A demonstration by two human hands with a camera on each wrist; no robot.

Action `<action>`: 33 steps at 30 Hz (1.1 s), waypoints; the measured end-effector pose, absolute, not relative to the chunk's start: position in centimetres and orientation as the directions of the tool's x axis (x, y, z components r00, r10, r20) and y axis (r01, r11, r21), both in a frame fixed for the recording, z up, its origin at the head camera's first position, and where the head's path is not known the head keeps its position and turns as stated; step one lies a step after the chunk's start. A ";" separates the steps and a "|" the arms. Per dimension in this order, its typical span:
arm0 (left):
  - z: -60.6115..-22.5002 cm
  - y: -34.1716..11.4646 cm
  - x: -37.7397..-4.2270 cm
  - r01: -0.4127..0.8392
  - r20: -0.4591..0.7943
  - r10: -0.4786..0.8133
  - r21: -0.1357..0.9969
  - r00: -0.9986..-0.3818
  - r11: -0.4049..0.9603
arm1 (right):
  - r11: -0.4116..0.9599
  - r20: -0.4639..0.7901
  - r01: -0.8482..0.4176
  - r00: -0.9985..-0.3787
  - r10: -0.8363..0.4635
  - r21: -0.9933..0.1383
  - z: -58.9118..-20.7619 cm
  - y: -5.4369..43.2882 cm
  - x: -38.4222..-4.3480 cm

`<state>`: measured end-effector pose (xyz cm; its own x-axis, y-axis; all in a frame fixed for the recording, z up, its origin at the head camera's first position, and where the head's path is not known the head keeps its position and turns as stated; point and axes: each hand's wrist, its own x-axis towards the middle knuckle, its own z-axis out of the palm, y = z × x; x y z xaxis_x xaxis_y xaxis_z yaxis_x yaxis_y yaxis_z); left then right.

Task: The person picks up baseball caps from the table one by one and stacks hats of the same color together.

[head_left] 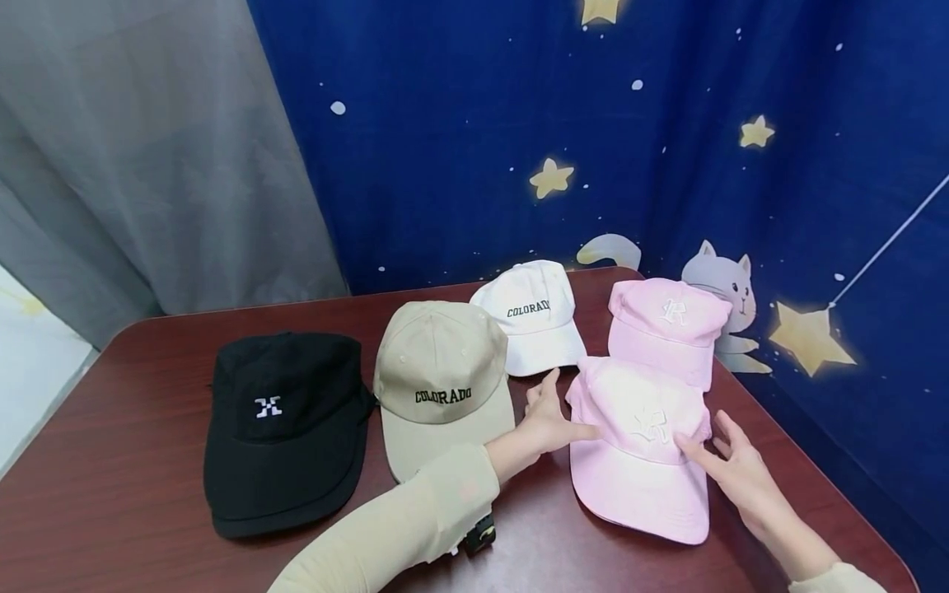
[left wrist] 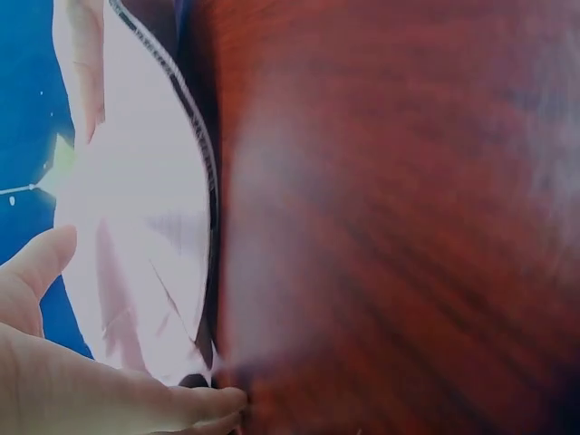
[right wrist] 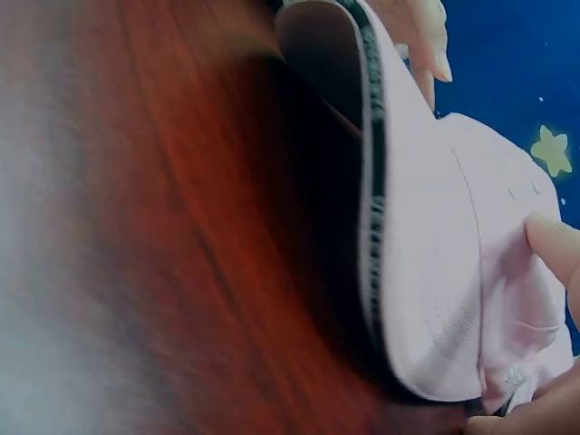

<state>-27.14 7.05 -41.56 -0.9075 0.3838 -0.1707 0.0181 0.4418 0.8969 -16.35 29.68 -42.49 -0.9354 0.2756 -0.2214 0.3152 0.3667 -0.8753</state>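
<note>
A pink cap with white lettering lies on the table, brim toward me, between my two hands. My left hand is at its left side, fingers extended and thumb over the cap's edge. On the other side is my right hand, its fingers spread and its thumb by the front of the crown. In the right wrist view the right thumb lies against the pink crown. The left wrist view shows the brim overexposed, with the left fingers stretched out low by the table.
Behind the near pink cap stands a second pink cap. A white cap, a beige cap and a black cap are farther left on the reddish-brown table. Blue starry curtain hangs behind.
</note>
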 end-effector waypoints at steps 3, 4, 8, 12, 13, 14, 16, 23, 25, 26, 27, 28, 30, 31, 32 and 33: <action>-41.8 7.1 -26.8 0.037 -0.151 0.398 0.903 -0.905 0.427 | 0.343 -0.223 0.316 -0.933 0.284 -0.885 -42.8 29.3 -15.9; -41.9 7.2 -26.7 0.045 -0.143 0.403 0.905 -0.904 0.422 | 0.340 -0.220 0.313 -0.933 0.284 -0.887 -42.8 29.2 -15.8; -42.3 7.5 -26.5 0.066 -0.122 0.415 0.909 -0.901 0.411 | 0.334 -0.194 0.284 -0.941 0.278 -0.899 -43.2 28.8 -15.5; -42.5 7.9 -26.1 0.082 -0.106 0.428 0.913 -0.898 0.399 | 0.351 -0.188 0.280 -0.943 0.275 -0.893 -43.4 28.7 -15.5; -42.5 8.0 -25.9 0.085 -0.103 0.431 0.914 -0.896 0.396 | 0.359 -0.189 0.283 -0.943 0.274 -0.889 -43.4 28.7 -15.6; -42.5 8.1 -25.8 0.090 -0.099 0.434 0.914 -0.895 0.395 | 0.364 -0.192 0.286 -0.943 0.272 -0.886 -43.4 28.6 -15.6; -42.5 8.2 -25.6 0.096 -0.096 0.435 0.912 -0.895 0.400 | 0.369 -0.191 0.285 -0.944 0.270 -0.885 -43.4 28.6 -15.6; -42.3 8.4 -25.1 0.050 -0.119 0.419 0.928 -0.900 0.370 | 0.336 -0.172 0.254 -0.952 0.255 -0.907 -43.3 28.3 -15.9; -42.3 8.4 -24.9 0.038 -0.118 0.413 0.936 -0.903 0.351 | 0.324 -0.163 0.241 -0.955 0.250 -0.915 -43.4 28.2 -16.0; -42.4 8.4 -24.8 0.029 -0.121 0.408 0.939 -0.905 0.343 | 0.317 -0.157 0.233 -0.956 0.247 -0.919 -43.4 28.2 -16.0; -42.4 8.4 -24.8 0.022 -0.121 0.404 0.943 -0.907 0.333 | 0.309 -0.152 0.225 -0.958 0.244 -0.924 -43.4 28.2 -16.0; -42.5 8.4 -24.7 0.015 -0.122 0.400 0.946 -0.908 0.323 | 0.301 -0.145 0.216 -0.960 0.241 -0.929 -43.5 28.1 -16.0; -42.5 8.4 -24.5 0.011 -0.115 0.388 0.951 -0.914 0.309 | 0.288 -0.130 0.197 -0.963 0.235 -0.937 -43.5 28.0 -16.1; -42.5 8.4 -24.4 0.011 -0.112 0.382 0.952 -0.918 0.304 | 0.282 -0.124 0.189 -0.964 0.234 -0.941 -43.5 27.9 -16.1; -42.4 8.3 -24.3 0.008 -0.110 0.375 0.954 -0.920 0.299 | 0.278 -0.118 0.182 -0.966 0.231 -0.943 -43.5 27.9 -16.1; -42.4 8.3 -24.2 0.011 -0.104 0.369 0.955 -0.924 0.295 | 0.276 -0.113 0.175 -0.967 0.228 -0.945 -43.5 27.8 -16.1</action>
